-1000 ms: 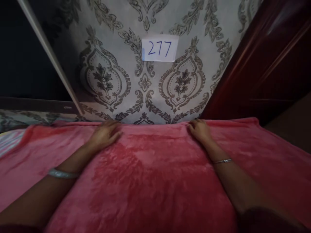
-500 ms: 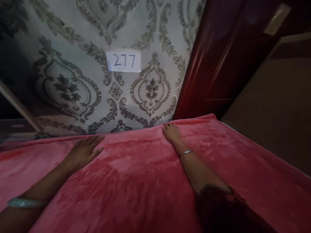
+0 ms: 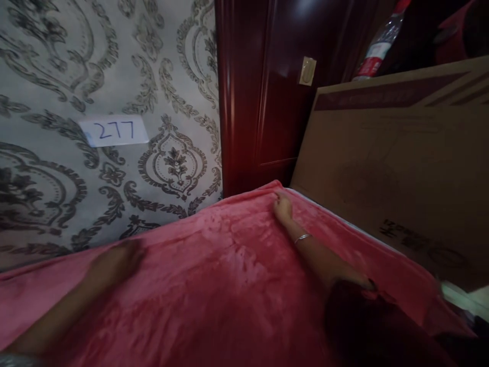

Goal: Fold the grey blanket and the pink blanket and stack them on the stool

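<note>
A plush pink blanket (image 3: 214,285) spreads across the lower part of the view, its far edge running along the wall up to a corner near the dark red door. Close to that far corner, my right hand (image 3: 283,208) has its fingers curled and closed on the blanket; a thin silver bracelet (image 3: 303,238) circles the wrist. My left hand (image 3: 116,262) is over the blanket near its far edge at the left. Motion smears its fingers, so their shape is unclear.
Patterned wallpaper (image 3: 168,158) bears a white paper label (image 3: 114,130) reading 277. A dark red door or panel (image 3: 248,102) stands beside it. A large cardboard box (image 3: 367,153) borders the blanket's right edge, with a plastic bottle (image 3: 378,51) behind its top.
The view has swung right, showing more of the box and the bottle. My right hand has moved along the blanket toward its far corner and its fingers have curled. My left hand has become blurred.
</note>
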`<state>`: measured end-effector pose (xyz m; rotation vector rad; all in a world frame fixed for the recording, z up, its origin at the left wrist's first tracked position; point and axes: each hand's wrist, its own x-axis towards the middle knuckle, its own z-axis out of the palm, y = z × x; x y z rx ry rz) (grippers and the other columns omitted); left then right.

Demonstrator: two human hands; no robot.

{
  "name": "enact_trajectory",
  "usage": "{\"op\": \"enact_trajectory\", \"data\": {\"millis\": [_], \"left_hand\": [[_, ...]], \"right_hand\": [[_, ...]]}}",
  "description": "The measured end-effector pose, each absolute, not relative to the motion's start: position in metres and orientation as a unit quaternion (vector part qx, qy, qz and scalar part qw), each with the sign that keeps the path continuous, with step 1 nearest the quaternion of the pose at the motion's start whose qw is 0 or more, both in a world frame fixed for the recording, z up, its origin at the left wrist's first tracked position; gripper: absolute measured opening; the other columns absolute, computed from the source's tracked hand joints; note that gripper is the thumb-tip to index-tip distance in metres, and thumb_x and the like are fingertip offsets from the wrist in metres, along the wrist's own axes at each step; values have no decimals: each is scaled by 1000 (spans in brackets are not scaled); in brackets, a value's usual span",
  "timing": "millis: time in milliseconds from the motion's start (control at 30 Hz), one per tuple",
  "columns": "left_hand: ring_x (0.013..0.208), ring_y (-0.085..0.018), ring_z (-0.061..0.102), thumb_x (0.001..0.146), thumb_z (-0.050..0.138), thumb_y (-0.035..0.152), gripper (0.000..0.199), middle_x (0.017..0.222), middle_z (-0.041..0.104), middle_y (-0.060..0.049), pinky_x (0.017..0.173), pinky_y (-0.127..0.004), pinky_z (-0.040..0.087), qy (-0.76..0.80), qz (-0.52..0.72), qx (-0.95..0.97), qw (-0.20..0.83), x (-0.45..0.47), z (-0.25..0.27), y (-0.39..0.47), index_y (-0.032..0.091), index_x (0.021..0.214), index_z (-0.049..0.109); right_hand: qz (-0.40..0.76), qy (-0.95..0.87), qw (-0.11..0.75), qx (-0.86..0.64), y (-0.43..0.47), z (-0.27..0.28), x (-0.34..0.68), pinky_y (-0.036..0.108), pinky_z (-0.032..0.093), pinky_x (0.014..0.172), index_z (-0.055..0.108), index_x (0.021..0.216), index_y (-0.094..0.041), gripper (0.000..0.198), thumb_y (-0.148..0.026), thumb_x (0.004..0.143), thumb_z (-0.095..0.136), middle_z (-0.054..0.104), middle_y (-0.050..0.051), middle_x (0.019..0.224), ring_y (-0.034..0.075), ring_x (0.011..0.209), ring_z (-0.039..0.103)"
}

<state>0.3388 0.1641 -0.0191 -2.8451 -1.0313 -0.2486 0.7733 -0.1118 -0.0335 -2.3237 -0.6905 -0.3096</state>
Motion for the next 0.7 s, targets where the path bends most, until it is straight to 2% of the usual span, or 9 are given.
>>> {"op": "enact_trajectory", "data": {"millis": [33, 100, 200, 300, 400, 533, 700], "left_hand": [[125, -28, 64, 92, 31, 42, 57, 140, 66, -15, 109, -39, 48, -301, -57, -952, 28, 369, -17, 143, 15, 124, 70], [141, -27, 51, 95, 32, 45, 63, 153, 54, -15, 118, -39, 38, -242, -49, -969, 1, 427, -18, 100, 13, 142, 58], [150, -32, 39, 97, 36, 46, 66, 161, 41, -18, 121, -52, 33, -234, -42, -971, -12, 489, -30, 53, 14, 154, 46], [153, -39, 29, 99, 39, 48, 65, 165, 33, -18, 119, -66, 27, -267, -46, -962, 9, 513, -49, 37, 18, 156, 44], [155, -39, 24, 100, 39, 50, 64, 166, 31, -16, 120, -67, 23, -267, -47, -962, 29, 514, -64, 40, 21, 157, 43], [155, -39, 25, 99, 38, 56, 66, 166, 32, -15, 120, -66, 23, -269, -53, -961, 22, 509, -71, 47, 25, 157, 44], [154, -39, 27, 98, 37, 61, 67, 167, 32, -13, 120, -65, 23, -262, -63, -963, 14, 509, -73, 45, 28, 157, 43]], "right_hand": [[-122, -233, 353, -898, -128, -33, 792, 36, 43, 109, 59, 140, -7, 60, -7, 86, 34, 63, 17, 139, 24, 127, 58], [-126, -179, 368, -904, -154, -34, 825, 36, 46, 105, 61, 136, -5, 58, -9, 86, 33, 66, 19, 133, 24, 122, 62], [-128, -136, 372, -909, -174, -37, 862, 37, 49, 101, 64, 131, -5, 53, -12, 88, 34, 69, 19, 126, 25, 116, 65], [-116, -135, 367, -913, -173, -42, 893, 36, 50, 98, 64, 131, -7, 50, -15, 87, 41, 71, 17, 122, 25, 114, 67], [-95, -152, 358, -916, -159, -48, 918, 37, 49, 99, 60, 137, -7, 51, -18, 88, 47, 69, 20, 125, 28, 118, 64], [-63, -175, 349, -919, -133, -52, 945, 39, 49, 97, 55, 142, -3, 55, -26, 92, 54, 66, 26, 127, 33, 118, 64], [-26, -200, 351, -914, -102, -60, 967, 40, 49, 99, 32, 157, 0, 74, -30, 94, 57, 60, 29, 136, 32, 121, 62]]}}
